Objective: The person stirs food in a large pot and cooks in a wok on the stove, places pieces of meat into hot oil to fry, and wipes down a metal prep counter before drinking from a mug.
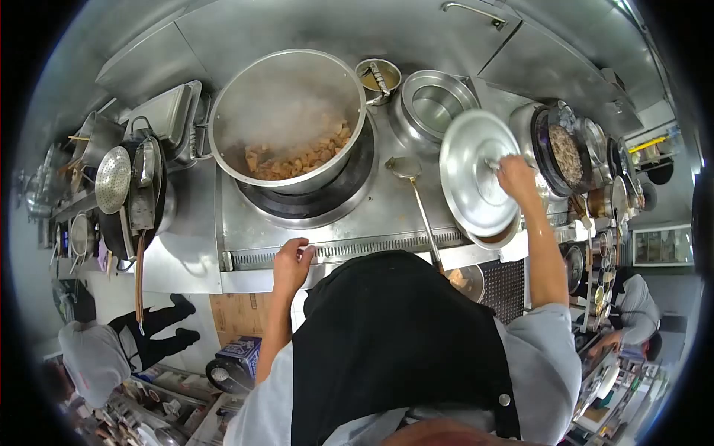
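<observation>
My right hand (518,178) is closed on the handle of a round metal pot lid (476,172). The lid is tilted over the right side of the stove, and its lower edge overlaps a pot (500,239) with brownish contents. Near the stove's front edge, my left hand (291,264) hangs with loosely bent fingers and holds nothing. Beyond it, a large metal pot (286,67) stands on a burner, steaming, with browned chunks of food (305,158) inside. A long-handled ladle (405,168) lies on the steel top between the big pot and the lid.
Behind the ladle stand a small pot (370,67) and a wider metal pot (409,111). A wok (563,149) holding food sits farther right. Skimmers and a cleaver (141,204) hang at the left. One person (93,357) is at lower left, another (636,308) at lower right.
</observation>
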Action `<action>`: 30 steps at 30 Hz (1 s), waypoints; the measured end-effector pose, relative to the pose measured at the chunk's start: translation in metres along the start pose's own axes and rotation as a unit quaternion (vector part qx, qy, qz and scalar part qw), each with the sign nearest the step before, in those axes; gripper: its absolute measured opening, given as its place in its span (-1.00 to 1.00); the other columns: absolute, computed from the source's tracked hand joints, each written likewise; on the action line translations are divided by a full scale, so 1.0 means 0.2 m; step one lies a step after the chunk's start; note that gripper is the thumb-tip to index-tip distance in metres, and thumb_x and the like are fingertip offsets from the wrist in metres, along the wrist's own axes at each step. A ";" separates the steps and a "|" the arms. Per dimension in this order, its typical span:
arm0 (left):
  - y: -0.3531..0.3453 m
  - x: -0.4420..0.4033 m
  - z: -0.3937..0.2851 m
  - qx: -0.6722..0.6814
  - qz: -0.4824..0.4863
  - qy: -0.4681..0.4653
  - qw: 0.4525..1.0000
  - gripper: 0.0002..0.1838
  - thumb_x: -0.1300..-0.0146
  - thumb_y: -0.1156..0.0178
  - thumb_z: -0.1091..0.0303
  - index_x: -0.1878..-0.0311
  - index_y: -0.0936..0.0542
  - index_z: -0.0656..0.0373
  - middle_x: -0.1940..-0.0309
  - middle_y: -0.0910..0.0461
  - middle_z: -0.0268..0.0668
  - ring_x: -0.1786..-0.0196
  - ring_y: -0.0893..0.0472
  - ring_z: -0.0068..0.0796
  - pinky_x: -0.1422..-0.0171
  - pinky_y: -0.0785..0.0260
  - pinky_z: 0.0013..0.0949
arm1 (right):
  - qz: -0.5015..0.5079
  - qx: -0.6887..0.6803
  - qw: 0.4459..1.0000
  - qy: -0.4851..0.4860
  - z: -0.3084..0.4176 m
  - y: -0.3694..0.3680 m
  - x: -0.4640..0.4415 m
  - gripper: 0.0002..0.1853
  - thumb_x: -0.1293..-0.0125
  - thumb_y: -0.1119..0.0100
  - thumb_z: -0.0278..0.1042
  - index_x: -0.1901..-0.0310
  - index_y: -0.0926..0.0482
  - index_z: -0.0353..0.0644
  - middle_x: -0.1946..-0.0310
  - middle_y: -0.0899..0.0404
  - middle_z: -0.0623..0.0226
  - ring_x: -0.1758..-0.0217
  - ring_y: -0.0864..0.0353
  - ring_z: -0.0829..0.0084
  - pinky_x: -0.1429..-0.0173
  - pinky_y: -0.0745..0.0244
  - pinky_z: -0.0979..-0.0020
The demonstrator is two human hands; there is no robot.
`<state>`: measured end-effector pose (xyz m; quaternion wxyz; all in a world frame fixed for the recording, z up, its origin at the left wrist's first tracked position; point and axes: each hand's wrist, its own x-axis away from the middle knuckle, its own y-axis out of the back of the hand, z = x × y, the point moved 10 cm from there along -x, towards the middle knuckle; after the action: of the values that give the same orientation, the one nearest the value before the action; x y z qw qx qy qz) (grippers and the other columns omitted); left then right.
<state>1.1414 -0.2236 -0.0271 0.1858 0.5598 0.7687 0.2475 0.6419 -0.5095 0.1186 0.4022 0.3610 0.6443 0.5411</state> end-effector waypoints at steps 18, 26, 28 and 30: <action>0.78 -0.26 -0.81 0.027 -0.494 -0.251 0.832 -0.64 -0.49 -0.13 0.32 -0.20 -0.55 0.36 -0.49 -0.36 0.11 -0.50 -0.36 0.11 -0.56 -0.19 0.07 | 0.111 -0.017 0.983 -0.148 -0.23 -0.55 0.37 -0.54 -0.29 -0.25 -0.38 -0.25 -0.59 -0.03 -0.26 -0.53 0.12 -0.27 -0.57 -0.02 -0.24 -0.60 0.04; 0.79 -0.33 -0.83 -0.001 -0.462 -0.341 0.819 -0.56 -0.52 -0.10 0.25 -0.33 -0.47 0.31 -0.56 -0.23 0.22 -0.61 -0.14 0.39 -0.64 0.02 0.28 | -0.052 -0.138 0.988 -0.052 0.50 -0.12 0.36 -0.46 -0.27 -0.32 -0.42 -0.32 -0.56 -0.09 -0.41 -0.45 0.03 -0.40 -0.49 -0.07 -0.36 -0.54 0.06; 0.73 -0.29 -0.71 -0.012 -0.417 -0.333 0.846 -0.51 -0.53 -0.09 0.25 -0.38 -0.42 0.35 -0.56 -0.21 0.20 -0.63 -0.15 0.24 -0.67 0.07 0.21 | -0.096 -0.211 0.973 -0.007 0.75 -0.09 0.44 -0.54 -0.30 -0.31 -0.43 -0.25 -0.60 -0.18 -0.21 -0.60 -0.04 -0.26 -0.60 -0.07 -0.29 -0.57 0.06; 0.68 -0.47 -0.64 -0.009 -0.418 -0.316 0.852 -0.51 -0.52 -0.09 0.23 -0.39 -0.42 0.32 -0.56 -0.21 0.22 -0.63 -0.13 0.30 -0.66 0.08 0.26 | -0.038 -0.320 0.946 -0.045 0.94 -0.24 0.54 -0.66 -0.34 -0.29 -0.41 -0.14 -0.65 -0.22 0.05 -0.71 -0.04 -0.03 -0.71 -0.06 -0.11 -0.61 0.07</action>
<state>1.2035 -0.3002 0.1571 0.5095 0.2318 0.8278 -0.0365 0.7653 -0.3426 0.0408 0.5450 0.2126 0.4318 0.6866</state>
